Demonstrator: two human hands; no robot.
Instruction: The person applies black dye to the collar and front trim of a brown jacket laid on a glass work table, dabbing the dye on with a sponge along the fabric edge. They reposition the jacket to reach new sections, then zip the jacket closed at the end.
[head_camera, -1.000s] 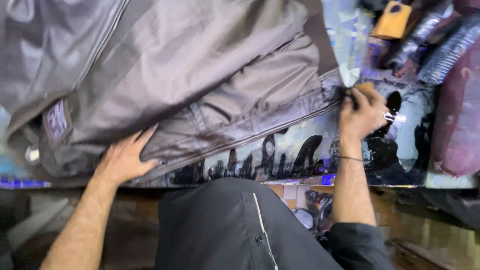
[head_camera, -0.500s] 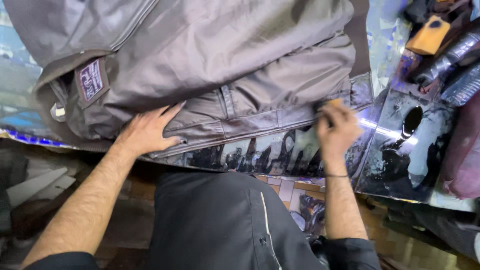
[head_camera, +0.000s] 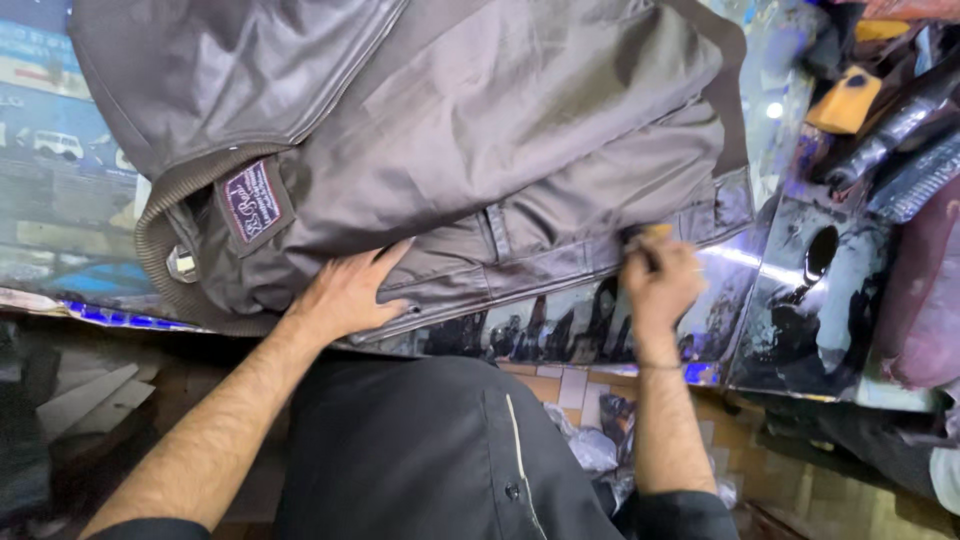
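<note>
A dark brown leather jacket (head_camera: 470, 130) lies spread on a glossy printed tabletop (head_camera: 560, 330), its ribbed collar and sewn label (head_camera: 250, 205) to the left. My left hand (head_camera: 345, 290) presses flat on the jacket's lower edge, fingers spread. My right hand (head_camera: 658, 280) is closed around a small yellow sponge stained dark (head_camera: 650, 235), which touches the jacket's shiny front strip near the edge.
At the right, the tabletop is smeared with black dye (head_camera: 820, 300). A second yellow sponge (head_camera: 845, 100) and dark bottles or tubes (head_camera: 900, 125) lie at the top right. A maroon item (head_camera: 925, 300) sits at the far right. Tiled floor shows below.
My right hand with the sponge has slid left along the jacket's lower edge, away from the black-stained area. My left hand stays pressed on the jacket.
</note>
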